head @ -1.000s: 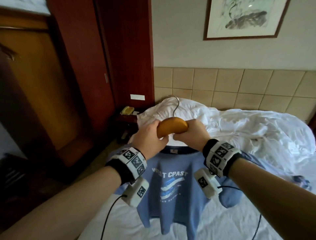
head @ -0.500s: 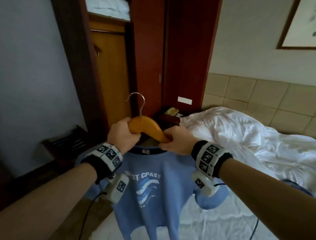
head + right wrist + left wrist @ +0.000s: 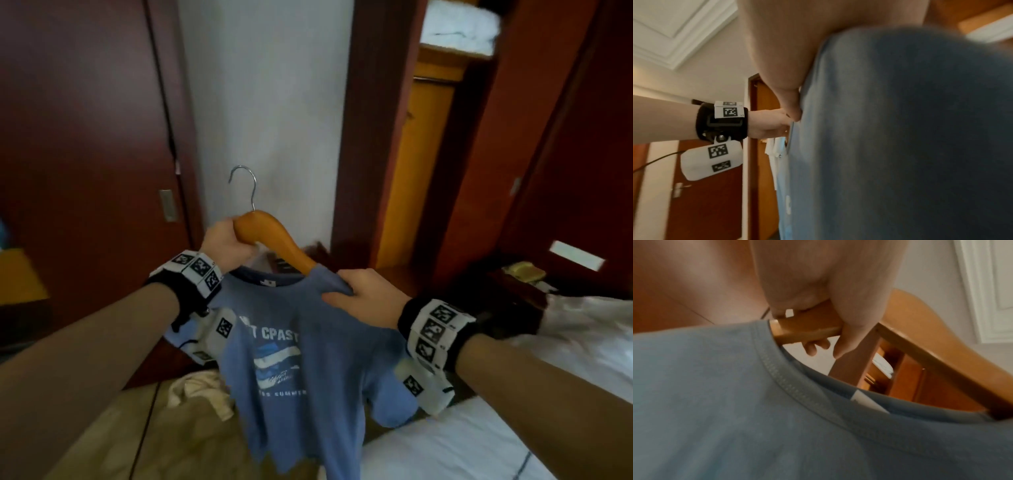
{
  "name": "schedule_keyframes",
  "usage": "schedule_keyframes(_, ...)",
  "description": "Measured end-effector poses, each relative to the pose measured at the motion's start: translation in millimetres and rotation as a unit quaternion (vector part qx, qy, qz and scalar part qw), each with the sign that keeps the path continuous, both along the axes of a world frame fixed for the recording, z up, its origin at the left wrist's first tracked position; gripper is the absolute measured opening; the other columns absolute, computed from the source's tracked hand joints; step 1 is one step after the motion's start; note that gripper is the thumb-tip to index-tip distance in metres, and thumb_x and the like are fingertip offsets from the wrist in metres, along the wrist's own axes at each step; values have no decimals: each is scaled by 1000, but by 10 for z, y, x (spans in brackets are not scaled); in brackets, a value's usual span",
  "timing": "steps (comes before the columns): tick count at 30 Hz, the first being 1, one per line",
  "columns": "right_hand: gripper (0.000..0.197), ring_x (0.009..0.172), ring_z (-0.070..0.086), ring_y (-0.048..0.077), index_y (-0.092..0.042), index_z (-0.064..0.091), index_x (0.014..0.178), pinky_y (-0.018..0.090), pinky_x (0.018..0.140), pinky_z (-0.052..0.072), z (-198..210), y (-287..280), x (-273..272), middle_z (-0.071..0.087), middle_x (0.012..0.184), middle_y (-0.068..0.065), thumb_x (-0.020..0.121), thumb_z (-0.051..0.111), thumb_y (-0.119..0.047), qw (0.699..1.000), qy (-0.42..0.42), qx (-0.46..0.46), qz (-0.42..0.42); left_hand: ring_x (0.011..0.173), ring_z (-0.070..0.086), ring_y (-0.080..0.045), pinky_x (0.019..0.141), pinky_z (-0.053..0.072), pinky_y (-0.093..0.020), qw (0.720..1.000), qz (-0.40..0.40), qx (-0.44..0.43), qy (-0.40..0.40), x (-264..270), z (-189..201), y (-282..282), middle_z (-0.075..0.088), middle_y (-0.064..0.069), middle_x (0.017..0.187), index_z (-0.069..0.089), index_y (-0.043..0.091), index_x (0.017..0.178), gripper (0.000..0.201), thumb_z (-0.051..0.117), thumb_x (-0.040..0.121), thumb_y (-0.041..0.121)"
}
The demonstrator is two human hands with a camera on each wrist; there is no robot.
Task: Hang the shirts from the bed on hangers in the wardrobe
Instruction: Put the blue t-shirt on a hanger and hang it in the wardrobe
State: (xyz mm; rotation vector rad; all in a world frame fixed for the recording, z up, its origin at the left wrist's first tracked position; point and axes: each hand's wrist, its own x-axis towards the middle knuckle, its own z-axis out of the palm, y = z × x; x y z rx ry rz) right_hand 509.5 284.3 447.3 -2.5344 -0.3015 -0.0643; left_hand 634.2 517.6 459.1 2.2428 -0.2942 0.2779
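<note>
Fingers of your left hand curled round the wooden hanger beside its metal hook, while your right hand pinched the blue T-shirt at the shoulder, shirt hanging off the bed. You would have done well to keep the hook upright toward the wardrobe. Only your left wrist view showed the hanger's crossbar inside the collar
</note>
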Motion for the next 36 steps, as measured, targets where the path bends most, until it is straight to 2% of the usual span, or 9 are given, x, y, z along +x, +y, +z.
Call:
schedule_keyframes(2, 34, 55, 50, 7, -15, 49, 65, 19, 52, 36, -34, 472, 342, 52, 61, -2, 95, 61, -23, 1000, -7, 4, 27, 97, 62, -27, 78, 47, -33, 999, 31, 40, 2, 215, 24, 522, 64, -9, 101, 55, 8, 119, 48, 77, 77, 10)
schedule_keyframes(6, 27, 73, 63, 24, -5, 62, 76, 35, 65, 46, -36, 1353, 980, 66, 76, 11, 93, 60, -25, 998, 4, 12, 54, 114, 52, -30, 93, 44, -39, 991, 87, 99, -33, 525, -16, 1510, 54, -14, 121, 41, 11, 135, 69, 77, 76, 16)
schedule_keyframes(9, 30, 69, 57, 22, -15, 52, 65, 32, 59, 38, -10, 1989, 1390, 57, 65, 2, 92, 60, -25, 997, -8, 21, 78, 121, 45, -34, 101, 42, -48, 980, 131, 145, -43, 671, -108, 2196, 48, -15, 131, 32, 16, 145, 79, 74, 78, 20)
schedule_keyframes(12, 28, 64, 54, 20, -9, 56, 69, 31, 53, 35, 3, 2639, 1831, 56, 66, 4, 92, 60, -26, 994, -7, 23, 103, 129, 41, -36, 104, 39, -50, 969, 175, 175, -12, 794, -199, 2837, 41, -15, 142, 25, 16, 150, 82, 71, 83, 26)
schedule_keyframes(15, 31, 54, 48, 12, -10, 53, 66, 19, 43, 32, -21, 3319, 2300, 52, 60, 0, 92, 59, -24, 990, 3, 33, 140, 138, 33, -34, 108, 38, -49, 958, 199, 205, 29, 932, -276, 3451, 32, -13, 153, 17, 17, 154, 87, 69, 87, 33)
schedule_keyframes(20, 32, 49, 46, 13, -12, 48, 62, 15, 38, 29, -43, 4479, 3057, 49, 57, -1, 91, 59, -20, 979, 32, 60, 194, 144, 25, -29, 111, 33, -52, 935, 260, 236, 58, 1209, -235, 4446, 25, -8, 158, 13, 22, 156, 86, 66, 89, 35)
schedule_keyframes(24, 30, 52, 49, 10, -14, 51, 63, 18, 44, 33, 157, 5383, 3654, 53, 61, -2, 90, 61, -22, 967, 46, 88, 234, 145, 25, -28, 112, 32, -53, 919, 307, 239, 64, 1554, -2, 5294, 25, -8, 158, 15, 21, 155, 83, 65, 90, 34)
schedule_keyframes(29, 19, 70, 63, 17, -9, 65, 77, 23, 51, 40, 497, 6526, 4358, 65, 76, 3, 87, 62, -24, 956, 64, 122, 257, 140, 34, -29, 109, 37, -45, 887, 382, 246, 80, 1967, 336, 6243, 32, -9, 154, 17, 22, 154, 80, 64, 90, 34)
schedule_keyframes(36, 25, 91, 67, 31, -5, 69, 95, 27, 65, 42, 596, 8117, 4943, 70, 98, 16, 81, 64, -26, 950, 83, 154, 260, 138, 36, -30, 111, 37, -49, 861, 438, 227, 123, 2423, 367, 7477, 35, -12, 152, 19, 19, 154, 79, 63, 90, 33)
